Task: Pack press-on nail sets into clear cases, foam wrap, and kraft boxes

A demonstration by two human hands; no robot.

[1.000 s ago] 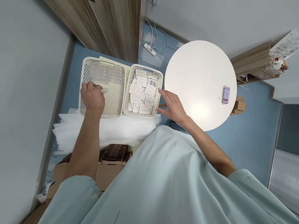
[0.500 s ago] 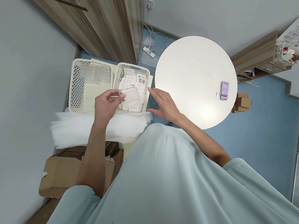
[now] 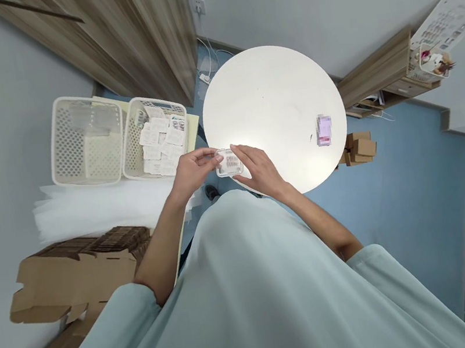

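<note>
- Shifted since the earlier frame: clear case (image 3: 230, 166), from above the basket of cards (image 3: 134, 138) to the near left edge of the round white bench (image 3: 274, 102); view swung as well, leaving that basket and the neighbouring basket (image 3: 71, 149) farther left.
- Left hand (image 3: 191, 176): fingers narrow, pinching the case by its left side, thumb on top.
- Right hand (image 3: 263, 172): fingers (image 3: 247, 152) parted and curved about the right side of the case; cannot tell whether touching.
- Chief risk, as a judgement: a drop, caused by slackening the left pinch before gaining a sure hold on the right.
- Made worse by position: right at the bench edge, with blue floor (image 3: 396, 201) and a dark shoe (image 3: 212, 192) just beyond, so easily sent down past the rim.
- Possible slip or sudden pop of the lid, from uneven thumb pressure on smooth plastic; cannot tell whether latched.
- Possible spill or jumbling, if tilted: small dark marks visible through the plastic, perhaps loose contents, perhaps print.
- Possible knock against the rim, if lowered half over the edge; cannot tell whether touching the bench or held above.
- Little danger to the blurred purple item (image 3: 324, 131), well apart across the bench.
</note>
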